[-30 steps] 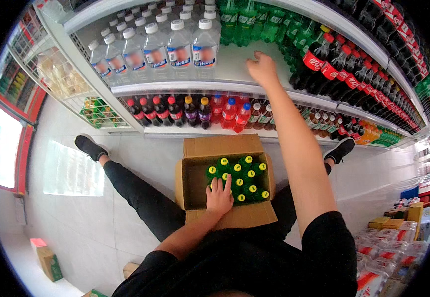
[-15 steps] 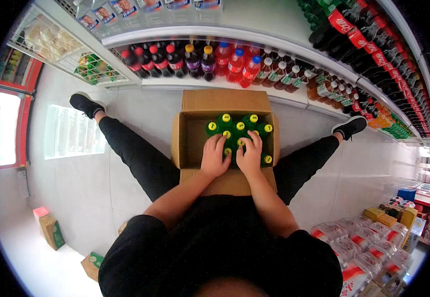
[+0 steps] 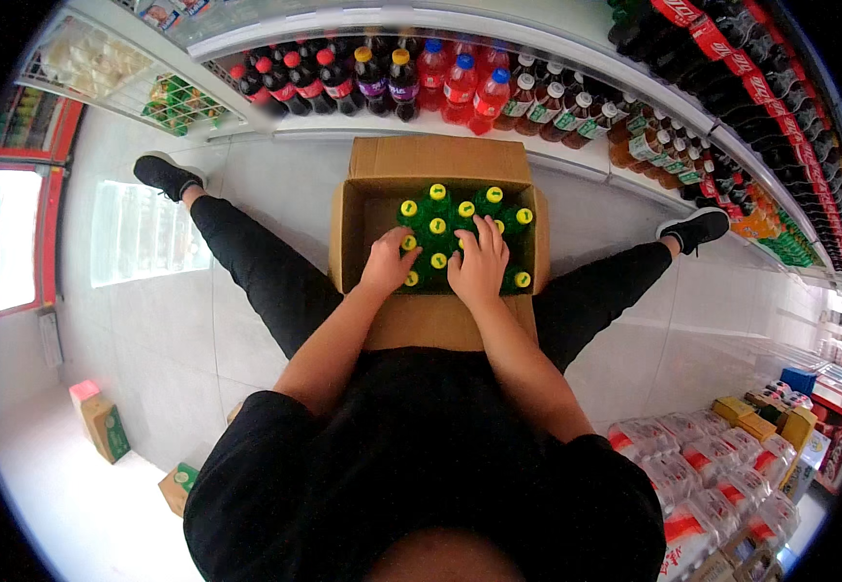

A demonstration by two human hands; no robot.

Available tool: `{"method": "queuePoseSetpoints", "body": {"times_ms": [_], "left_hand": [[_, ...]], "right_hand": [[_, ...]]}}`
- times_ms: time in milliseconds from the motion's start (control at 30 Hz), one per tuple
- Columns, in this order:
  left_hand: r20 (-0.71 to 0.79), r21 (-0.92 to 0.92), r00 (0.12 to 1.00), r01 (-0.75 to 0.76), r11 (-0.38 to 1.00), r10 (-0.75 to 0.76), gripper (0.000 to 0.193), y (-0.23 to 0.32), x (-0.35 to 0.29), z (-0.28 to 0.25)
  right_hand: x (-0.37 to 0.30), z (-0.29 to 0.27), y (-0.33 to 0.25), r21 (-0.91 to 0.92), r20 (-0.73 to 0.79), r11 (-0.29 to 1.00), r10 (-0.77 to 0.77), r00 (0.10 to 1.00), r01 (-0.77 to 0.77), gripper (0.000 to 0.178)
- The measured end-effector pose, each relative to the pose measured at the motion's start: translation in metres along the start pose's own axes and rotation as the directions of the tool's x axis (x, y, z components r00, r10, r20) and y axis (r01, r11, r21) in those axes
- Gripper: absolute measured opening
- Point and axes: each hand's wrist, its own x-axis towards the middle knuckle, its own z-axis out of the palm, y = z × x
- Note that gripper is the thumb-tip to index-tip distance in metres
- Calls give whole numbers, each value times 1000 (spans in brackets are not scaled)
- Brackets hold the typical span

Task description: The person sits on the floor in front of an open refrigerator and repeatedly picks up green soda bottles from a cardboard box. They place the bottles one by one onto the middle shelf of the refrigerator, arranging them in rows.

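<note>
An open cardboard box (image 3: 367, 262) sits on the floor between my legs. Several green bottles with yellow caps stand upright inside, mostly toward its middle and right. My left hand (image 3: 387, 264) has its fingers and thumb closed about a green bottle (image 3: 409, 243) at the left of the group. Beside it, my right hand (image 3: 479, 262) reaches over the group, its thumb and forefinger around the yellow cap of another green bottle (image 3: 462, 243). The hand hides some bottles beneath it. Between my hands, a yellow-capped bottle (image 3: 438, 260) shows.
A low shelf (image 3: 333, 126) beyond the box holds cola bottles (image 3: 309, 85), red drinks (image 3: 460, 85) and brown drinks (image 3: 542, 107). Wrapped bottle packs (image 3: 702, 475) stand at the lower right. Small cartons (image 3: 106, 432) are at the lower left. My legs flank the box.
My left hand has shifted left, and yellow caps now show along the left of the group where none showed. My right hand has moved slightly left. The whole scene sits higher in view.
</note>
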Motion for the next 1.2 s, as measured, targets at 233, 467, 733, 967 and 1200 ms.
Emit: {"method": "queuePoseSetpoints", "body": {"times_ms": [233, 467, 733, 967, 1200], "left_hand": [[-173, 37, 983, 67, 997, -59, 32, -1, 4, -20], [-459, -43, 886, 51, 998, -66, 17, 12, 8, -79], [-550, -278, 833, -258, 925, 67, 43, 73, 33, -121], [-254, -726, 967, -179, 664, -17, 53, 90, 45, -103], [-20, -855, 987, 65, 515, -158, 51, 105, 45, -65]], "right_hand": [[0, -2, 0, -6, -18, 999, -38, 999, 38, 42], [-2, -9, -13, 7, -74, 972, -232, 970, 233, 46], [-8, -5, -35, 387, 40, 858, -382, 923, 338, 71], [-31, -19, -51, 629, 288, 773, -132, 948, -84, 88], [-55, -4, -29, 777, 302, 589, -40, 953, -222, 85]]}}
